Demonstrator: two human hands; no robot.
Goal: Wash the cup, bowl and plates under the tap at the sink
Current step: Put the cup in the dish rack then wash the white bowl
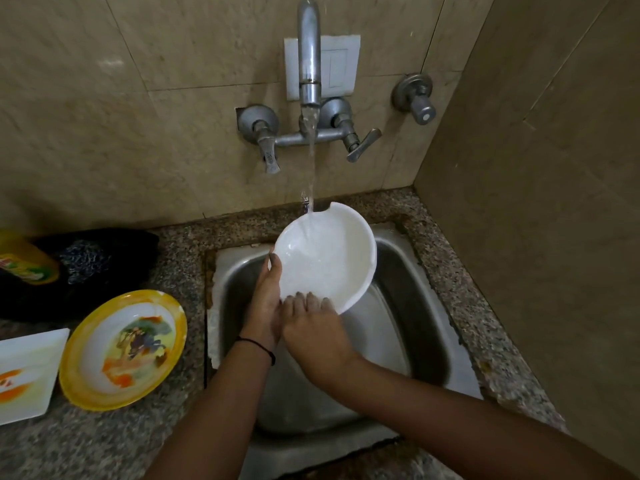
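Head view, speckled granite counter (180, 244), beige tiled wall (104, 98), steel sink (398, 271), both hands' grip clamped on white bowl (332, 251)

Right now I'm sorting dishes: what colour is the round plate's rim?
Yellow, around a painted centre: plate, head view.

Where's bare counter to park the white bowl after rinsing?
Free: granite strip right of the sink, and counter front-left below the yellow plate. Crowded: left counter holds that plate, a square plate, a bottle and a dark cloth.
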